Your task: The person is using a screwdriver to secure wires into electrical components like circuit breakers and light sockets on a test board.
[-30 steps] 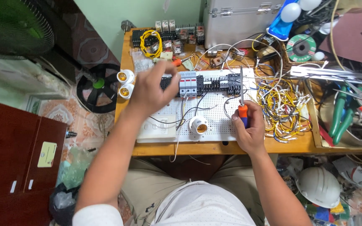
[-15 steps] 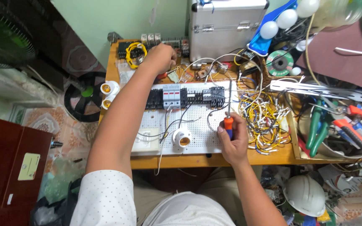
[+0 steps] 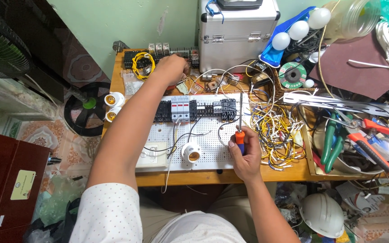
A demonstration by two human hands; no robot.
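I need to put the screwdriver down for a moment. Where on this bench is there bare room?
Bare perforated board lies between the lamp socket and the right hand. The tangle of wires to its right and the small parts by the left hand at the back are crowded.

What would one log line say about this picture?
left hand: reaching among small parts at bench back | right hand: gripping orange-handled screwdriver upright | white perforated board: black breakers, white lamp socket

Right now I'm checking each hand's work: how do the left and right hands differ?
The left hand reaches far across the bench to small parts at the back; the right hand stays near the front edge. The right hand holds a screwdriver upright over the white perforated board; the left hand holds no tool. Both are bare.
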